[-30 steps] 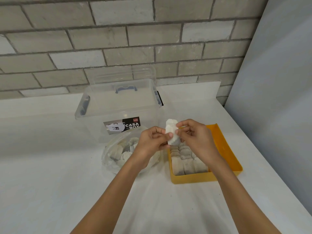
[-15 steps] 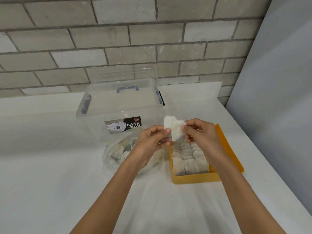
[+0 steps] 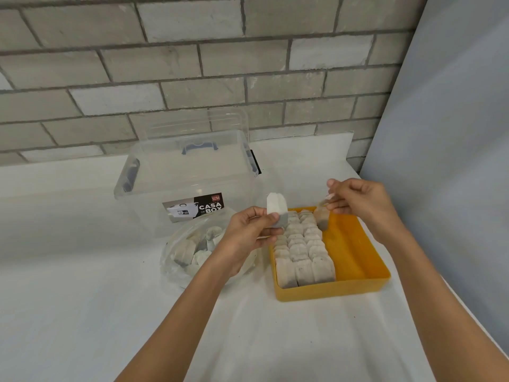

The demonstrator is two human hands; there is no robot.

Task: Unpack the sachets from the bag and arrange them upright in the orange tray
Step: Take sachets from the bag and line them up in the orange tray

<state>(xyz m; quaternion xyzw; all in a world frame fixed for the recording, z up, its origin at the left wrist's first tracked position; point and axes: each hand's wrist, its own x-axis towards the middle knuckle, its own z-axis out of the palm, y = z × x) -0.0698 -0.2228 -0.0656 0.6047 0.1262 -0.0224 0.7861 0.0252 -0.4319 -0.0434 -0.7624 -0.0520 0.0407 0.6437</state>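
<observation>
Pinching a white sachet [image 3: 276, 209], left hand [image 3: 249, 235] screens the bag [image 3: 187, 252]; right hand [image 3: 358, 202] seemingly pinches blurred sachet [image 3: 321, 219] above tray [image 3: 330, 292].

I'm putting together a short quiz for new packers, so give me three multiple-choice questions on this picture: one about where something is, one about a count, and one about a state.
1. Where does the bag of sachets lie?
A) left of the orange tray
B) right of it
C) inside it

2. How many sachets are held in the hands?
A) none
B) one
C) two

3. How full is the tray?
A) empty
B) left part filled, right part bare
C) full

Answers:
1 A: the bag lies beside the tray's left wall.
2 C: the left hand pinches a white sachet, and the right hand pinches a second sachet.
3 B: upright sachets stand in rows on the left, and the orange floor shows on the right.
</observation>
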